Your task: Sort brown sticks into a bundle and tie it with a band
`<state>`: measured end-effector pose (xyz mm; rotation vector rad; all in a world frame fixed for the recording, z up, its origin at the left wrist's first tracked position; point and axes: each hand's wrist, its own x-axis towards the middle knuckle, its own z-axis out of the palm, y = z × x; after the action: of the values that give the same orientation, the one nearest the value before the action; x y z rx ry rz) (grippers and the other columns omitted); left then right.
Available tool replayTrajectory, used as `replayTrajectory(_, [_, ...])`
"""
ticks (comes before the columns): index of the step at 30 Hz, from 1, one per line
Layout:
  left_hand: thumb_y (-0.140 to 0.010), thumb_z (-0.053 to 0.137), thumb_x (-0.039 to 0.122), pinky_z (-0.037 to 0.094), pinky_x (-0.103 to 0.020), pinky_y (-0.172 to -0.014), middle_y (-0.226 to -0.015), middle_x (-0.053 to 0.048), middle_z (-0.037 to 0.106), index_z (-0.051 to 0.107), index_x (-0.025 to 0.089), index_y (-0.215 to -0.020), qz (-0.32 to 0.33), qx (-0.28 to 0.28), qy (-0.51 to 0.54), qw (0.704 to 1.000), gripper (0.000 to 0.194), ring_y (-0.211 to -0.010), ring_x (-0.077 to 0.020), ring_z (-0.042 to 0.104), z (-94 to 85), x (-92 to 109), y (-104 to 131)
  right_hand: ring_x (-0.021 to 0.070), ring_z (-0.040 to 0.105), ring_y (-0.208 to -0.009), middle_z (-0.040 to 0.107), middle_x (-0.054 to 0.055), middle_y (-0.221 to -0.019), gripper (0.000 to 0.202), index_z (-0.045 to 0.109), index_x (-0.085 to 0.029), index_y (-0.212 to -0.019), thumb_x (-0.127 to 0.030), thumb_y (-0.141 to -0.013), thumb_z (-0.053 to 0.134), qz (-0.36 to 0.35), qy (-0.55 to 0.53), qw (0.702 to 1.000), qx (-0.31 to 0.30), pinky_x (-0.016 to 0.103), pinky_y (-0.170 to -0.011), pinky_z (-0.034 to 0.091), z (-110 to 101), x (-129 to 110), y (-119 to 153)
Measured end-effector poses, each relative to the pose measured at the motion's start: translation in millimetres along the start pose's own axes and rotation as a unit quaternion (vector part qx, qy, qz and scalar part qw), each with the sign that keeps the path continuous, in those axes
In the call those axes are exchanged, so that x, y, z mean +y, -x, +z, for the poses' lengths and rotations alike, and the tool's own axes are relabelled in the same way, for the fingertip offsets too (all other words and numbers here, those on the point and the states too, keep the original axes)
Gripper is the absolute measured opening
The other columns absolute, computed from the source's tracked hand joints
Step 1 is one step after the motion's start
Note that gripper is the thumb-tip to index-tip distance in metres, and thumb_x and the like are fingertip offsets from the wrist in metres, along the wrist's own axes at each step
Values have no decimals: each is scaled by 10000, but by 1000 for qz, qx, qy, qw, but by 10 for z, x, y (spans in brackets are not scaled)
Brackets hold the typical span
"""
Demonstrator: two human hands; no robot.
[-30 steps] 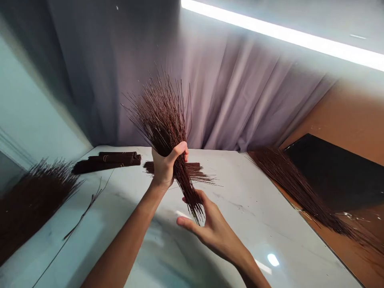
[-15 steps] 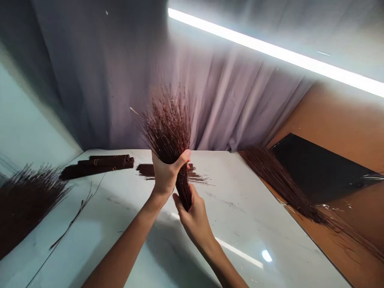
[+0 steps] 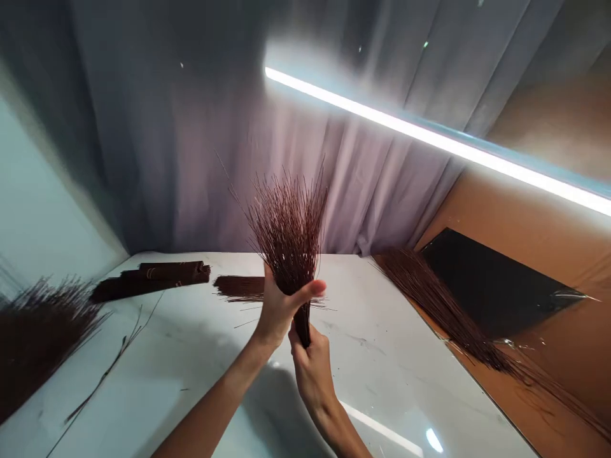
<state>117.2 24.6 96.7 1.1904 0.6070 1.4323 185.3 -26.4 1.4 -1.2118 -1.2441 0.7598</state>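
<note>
A bundle of thin dark reddish-brown sticks (image 3: 289,235) stands upright in front of me above the table, its tips fanned out at the top. My left hand (image 3: 279,308) is wrapped round its middle, thumb across the near side and fingers hidden behind. Lower down, my right hand (image 3: 312,366) grips the narrow bottom end. One long stick leans out to the upper left of the bundle. Behind my left hand, a flat pile of similar sticks (image 3: 238,287) lies on the white marbled table (image 3: 382,369).
Tied dark bundles (image 3: 167,273) lie at the back left. A bushy heap of sticks (image 3: 42,337) fills the left edge, with a few loose twigs (image 3: 112,366) nearby. Long sticks (image 3: 439,305) lie along the right edge by a black panel (image 3: 491,280). A grey curtain (image 3: 214,191) hangs behind.
Both hands and the bundle have shifted slightly right and down in view, and the hands sit closer together. The camera has tilted up a little. Both hands still hold the sticks.
</note>
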Motion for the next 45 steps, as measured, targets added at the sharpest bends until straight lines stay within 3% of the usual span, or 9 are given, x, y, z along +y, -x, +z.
replayTrajectory(6, [-808,792,364,400,-186,-453,-524,61,510,564,168,-618,-37,-13,-42,998,356,-456,-63,451,31,-165,19,113,303,-536,392,-44,-576,242,474,-209,-689,-359,-876,504,-15,-8,1000,-13,250,-486,299,36,163,12])
replayTrajectory(9, [-835,760,392,377,-194,-442,-500,72,476,529,184,-603,-17,19,-78,997,388,-444,-67,424,19,-184,36,196,573,-692,657,33,-788,271,647,-178,-979,-406,-832,646,-42,-22,995,-83,316,-660,510,-161,74,-36])
replayTrajectory(14, [-827,754,331,501,-248,-583,-639,24,639,630,192,-753,22,3,-129,991,200,-585,-135,581,45,-136,112,279,489,-1362,518,106,-1465,917,284,-301,-1532,-477,-784,784,-43,-99,994,-36,482,-1150,371,-502,-509,-289])
replayTrajectory(17, [-827,721,242,539,-291,-718,-855,-31,755,681,212,-976,33,-34,-172,984,157,-818,-222,697,130,-73,186,283,586,-1210,611,112,-1304,884,455,-238,-1390,-420,-649,901,-77,-64,995,3,438,-1041,478,-467,-935,-522])
replayTrajectory(21, [-844,654,229,464,-279,-542,-815,-57,773,632,223,-1135,-25,-23,-275,961,292,-707,-269,722,207,45,237,218,645,-857,677,32,-894,501,624,-185,-983,-430,-638,891,-60,-90,992,66,332,-761,543,-315,-1194,-770])
replayTrajectory(29, [-875,494,77,482,-313,-680,-970,-152,769,554,174,-1223,-50,-9,-482,875,366,-873,-301,745,-12,29,278,105,492,-459,503,-68,-514,386,531,-198,-603,-397,-657,856,110,-298,939,130,250,-460,417,42,-891,-921])
replayTrajectory(37, [-818,478,-8,488,-357,-852,-1167,-186,721,534,125,-1355,-28,-46,-620,783,556,-1048,-315,691,-214,-264,396,118,607,-527,629,-47,-612,413,666,-163,-859,-430,-630,880,116,-362,920,92,234,-512,499,93,-761,-891])
replayTrajectory(41, [-810,490,-2,464,-327,-707,-1011,-167,758,536,125,-1247,-50,-72,-600,795,457,-928,-317,728,-169,-176,355,51,406,-390,383,-129,-454,419,622,-170,-733,-513,-688,858,103,-403,901,122,188,-408,383,26,-712,-835])
replayTrajectory(45, [-742,751,268,410,-295,-630,-883,-74,752,489,199,-1196,-90,-82,-574,810,529,-836,-317,725,-225,-50,341,29,249,-341,290,-137,-398,521,435,-210,-539,-505,-708,830,81,-443,880,152,185,-339,287,-101,-675,-849])
